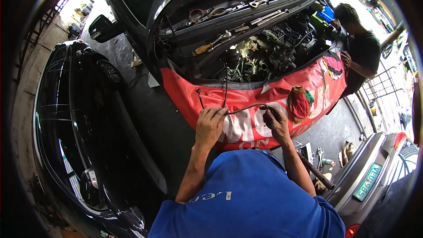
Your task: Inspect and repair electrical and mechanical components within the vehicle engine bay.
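A thin, bendy hose [246,108] runs in a shallow curve between my two hands, above a red cover draped over the car's front. My left hand [210,125] is closed round its left part. Two thin dark lengths rise from that hand: a short one with a rounded end [199,91], and a longer one [226,83] reaching toward the engine bay. Whether they belong to the same hose I cannot tell. At the hose's other end, my right hand [276,123] pinches it between thumb and fingers; the very tip is partly hidden.
An open engine bay [264,57] lies ahead, with hand tools [211,44] along its far edge. Rags [300,103] rest on the red cover [185,88]. A co-worker [361,48] leans in at the right. A black car [101,141] stands left, a grey-brown one [339,189] right.
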Motion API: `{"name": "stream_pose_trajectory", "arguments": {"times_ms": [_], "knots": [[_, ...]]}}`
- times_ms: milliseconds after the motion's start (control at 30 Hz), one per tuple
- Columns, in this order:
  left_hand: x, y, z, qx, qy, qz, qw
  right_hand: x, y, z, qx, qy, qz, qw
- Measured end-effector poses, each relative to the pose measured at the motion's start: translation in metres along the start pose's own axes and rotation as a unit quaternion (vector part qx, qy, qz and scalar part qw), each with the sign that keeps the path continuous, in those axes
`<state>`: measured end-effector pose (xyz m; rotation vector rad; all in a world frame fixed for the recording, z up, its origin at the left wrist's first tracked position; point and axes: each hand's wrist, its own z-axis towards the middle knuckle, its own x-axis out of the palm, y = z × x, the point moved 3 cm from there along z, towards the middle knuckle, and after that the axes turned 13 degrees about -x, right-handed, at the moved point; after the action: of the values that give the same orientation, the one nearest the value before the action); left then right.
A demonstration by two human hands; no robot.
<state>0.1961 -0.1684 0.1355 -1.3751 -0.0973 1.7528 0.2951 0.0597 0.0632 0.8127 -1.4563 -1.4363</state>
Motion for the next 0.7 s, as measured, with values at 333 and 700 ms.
{"name": "stream_pose_trajectory", "arguments": {"times_ms": [333,700], "knots": [[-0.003,-0.001,-0.001,0.009,0.0,0.004,1.0,0.004,0.006,-0.004,0.001,0.014,0.024,1.0],[-0.006,0.002,-0.001,0.009,-0.026,0.012,1.0,0.009,0.008,-0.007,0.056,0.019,0.082,0.995]]}}
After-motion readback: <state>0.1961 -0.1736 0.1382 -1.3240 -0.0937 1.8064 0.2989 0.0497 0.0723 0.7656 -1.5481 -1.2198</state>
